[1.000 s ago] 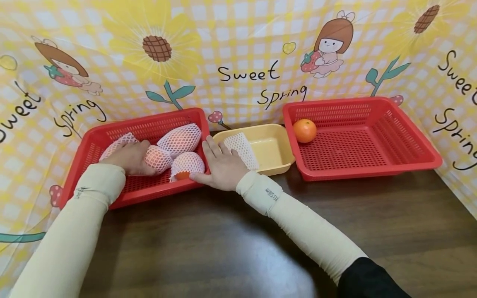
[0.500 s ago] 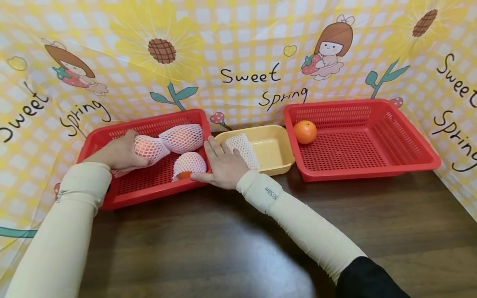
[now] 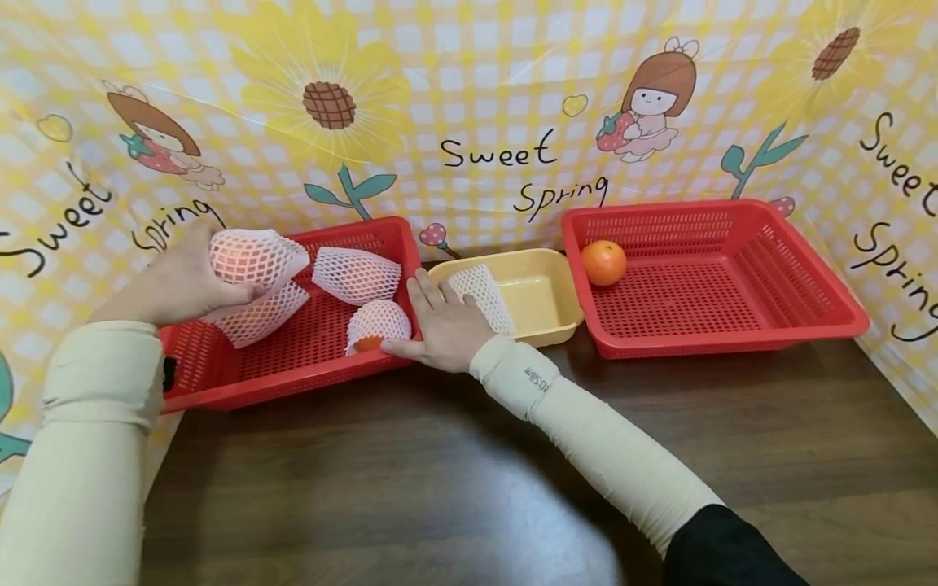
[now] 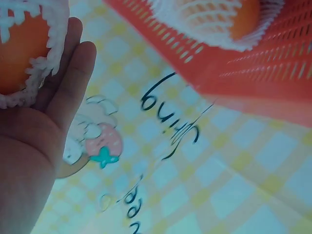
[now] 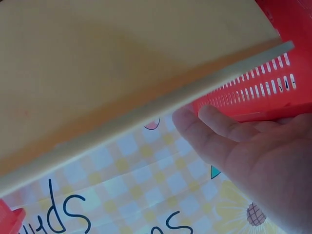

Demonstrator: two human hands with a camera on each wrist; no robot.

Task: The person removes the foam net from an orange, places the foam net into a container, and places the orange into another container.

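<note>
My left hand point(image 3: 179, 273) grips an orange in a white foam net point(image 3: 252, 259), lifted over the left end of the left red basket point(image 3: 293, 380). Bare orange peel shows at the open end of this net in the left wrist view, against the fingers point(image 4: 73, 78). Below it in the basket lies another netted fruit point(image 3: 265, 316). Further right are a netted fruit point(image 3: 357, 275) and a netted orange point(image 3: 379, 322) with peel peeking out. My right hand point(image 3: 450, 330) rests on the basket's right rim, fingers extended and thumb spread. It holds nothing.
A yellow tray point(image 3: 538, 301) with a flattened white foam net point(image 3: 482, 297) stands between the baskets. The right red basket point(image 3: 703, 293) holds one bare orange point(image 3: 603, 263) at its left end. Patterned cloth point(image 3: 506, 98) rises behind; the dark wooden table point(image 3: 410, 488) extends in front.
My left hand has taken hold of the netted orange from the middle of the left basket and moved it left and up. My right hand stays at the rim.
</note>
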